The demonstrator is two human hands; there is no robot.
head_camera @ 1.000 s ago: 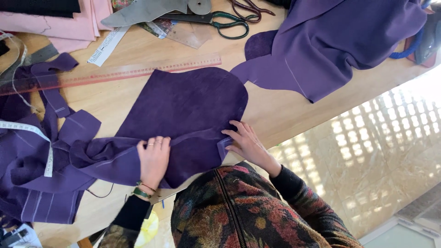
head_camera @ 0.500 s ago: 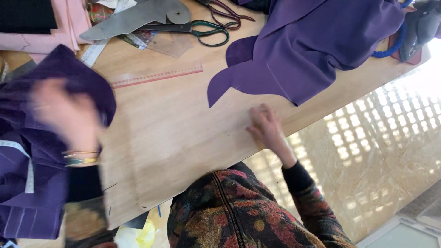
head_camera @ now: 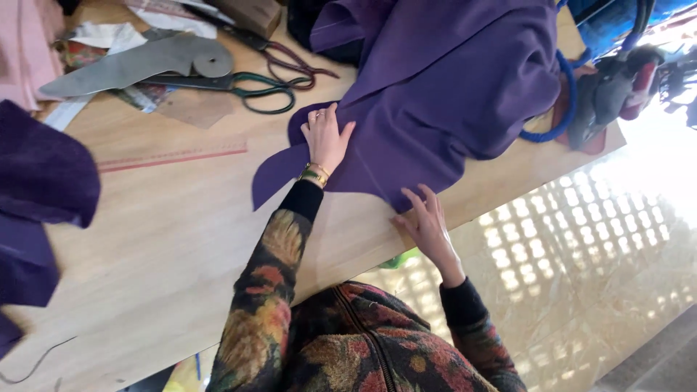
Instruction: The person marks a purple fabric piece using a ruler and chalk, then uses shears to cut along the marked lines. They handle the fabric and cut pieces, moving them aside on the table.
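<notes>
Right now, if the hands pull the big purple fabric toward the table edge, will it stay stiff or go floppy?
Probably floppy: the purple fabric lies in soft folds and drapes. It looks thick, so likely somewhat heavy. Under the left hand and right hand it should slide easily on the smooth wooden table.

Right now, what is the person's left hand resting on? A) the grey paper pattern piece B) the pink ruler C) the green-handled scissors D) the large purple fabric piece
D: the left hand lies flat on the large purple fabric piece, while the green-handled scissors, pink ruler and grey paper pattern piece lie untouched further along the wooden table.
</notes>
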